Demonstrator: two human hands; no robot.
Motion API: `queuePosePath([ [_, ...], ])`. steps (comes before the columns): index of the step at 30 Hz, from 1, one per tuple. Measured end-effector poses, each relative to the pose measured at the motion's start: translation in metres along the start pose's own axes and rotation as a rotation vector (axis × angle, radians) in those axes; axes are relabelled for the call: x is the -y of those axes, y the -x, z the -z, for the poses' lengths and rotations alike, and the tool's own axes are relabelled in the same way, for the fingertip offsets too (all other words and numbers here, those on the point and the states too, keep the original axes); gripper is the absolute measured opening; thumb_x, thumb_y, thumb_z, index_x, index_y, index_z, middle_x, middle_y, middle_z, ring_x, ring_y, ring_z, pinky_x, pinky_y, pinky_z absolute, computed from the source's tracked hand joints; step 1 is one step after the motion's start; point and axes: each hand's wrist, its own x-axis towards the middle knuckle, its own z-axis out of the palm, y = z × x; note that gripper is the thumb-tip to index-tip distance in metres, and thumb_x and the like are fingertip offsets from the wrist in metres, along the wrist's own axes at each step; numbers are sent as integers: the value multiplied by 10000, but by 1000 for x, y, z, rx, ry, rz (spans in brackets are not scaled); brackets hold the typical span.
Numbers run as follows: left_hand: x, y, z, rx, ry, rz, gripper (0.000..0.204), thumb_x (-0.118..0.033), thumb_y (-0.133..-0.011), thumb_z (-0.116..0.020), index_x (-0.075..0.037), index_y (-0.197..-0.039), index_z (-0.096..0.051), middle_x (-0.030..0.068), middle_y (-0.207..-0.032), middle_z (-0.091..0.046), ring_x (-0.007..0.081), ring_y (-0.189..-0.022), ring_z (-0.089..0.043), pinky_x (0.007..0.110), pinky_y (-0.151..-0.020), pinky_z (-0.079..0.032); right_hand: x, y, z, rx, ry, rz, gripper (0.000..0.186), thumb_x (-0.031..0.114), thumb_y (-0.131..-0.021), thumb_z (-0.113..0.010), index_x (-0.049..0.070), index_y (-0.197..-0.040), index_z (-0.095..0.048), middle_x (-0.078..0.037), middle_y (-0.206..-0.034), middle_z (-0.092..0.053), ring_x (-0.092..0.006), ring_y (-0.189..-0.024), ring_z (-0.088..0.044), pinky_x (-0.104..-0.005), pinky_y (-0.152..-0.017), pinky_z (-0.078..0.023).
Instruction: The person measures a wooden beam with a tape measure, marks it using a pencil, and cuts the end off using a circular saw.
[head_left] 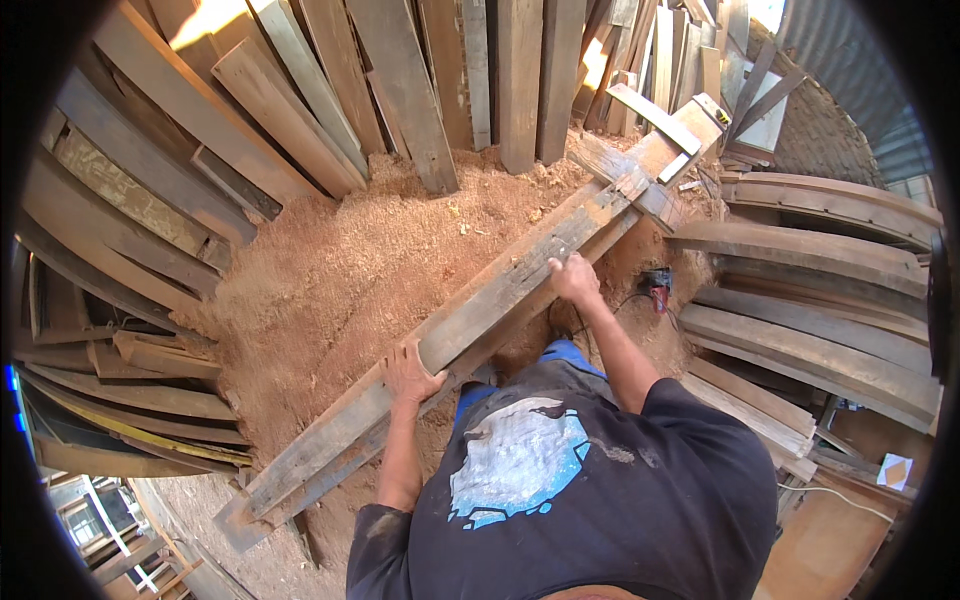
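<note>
A long, weathered wooden plank (515, 272) runs slantwise from lower left to upper right in front of me, lying along other timber. My left hand (408, 374) is laid across its lower half, thumb on the near side and fingers toward the far edge, gripping it. Farther up the plank, my right hand (573, 278) is closed at the near edge, its fingertips on the wood. The undersides of its fingers are hidden. At the upper right end, a short crosspiece (660, 205) sits under the plank, and a pale board (655, 118) lies near it.
Sawdust (330, 275) covers the ground beyond the plank. Upright boards (520, 85) lean along the back and left. Stacked beams (810, 255) fill the right side. A red and dark power tool (659, 288) with a cord rests right of my right forearm.
</note>
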Motion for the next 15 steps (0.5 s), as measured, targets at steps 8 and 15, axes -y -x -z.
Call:
queuePosePath([
  [8, 5, 9, -1, 79, 26, 82, 1051, -486, -714, -820, -166, -1562, -288, 140, -1616, -268, 408, -1481, -237, 545, -1224, -173, 102, 55, -50, 66, 465, 785, 691, 532, -874, -668, 106, -1402, -536, -248, -1374, -529, -425, -1329, -465, -566, -1090, -380],
  [15, -11, 41, -43, -622, 406, 419, 955, -453, -776, -762, -96, -1529, -295, 335, -1579, -181, 489, -1460, -202, 636, -1169, -148, 109, 33, -103, 437, 625, 978, 720, 570, -848, -691, 106, -1381, -551, -211, -1333, -611, -406, -1281, -532, -537, -1080, -389],
])
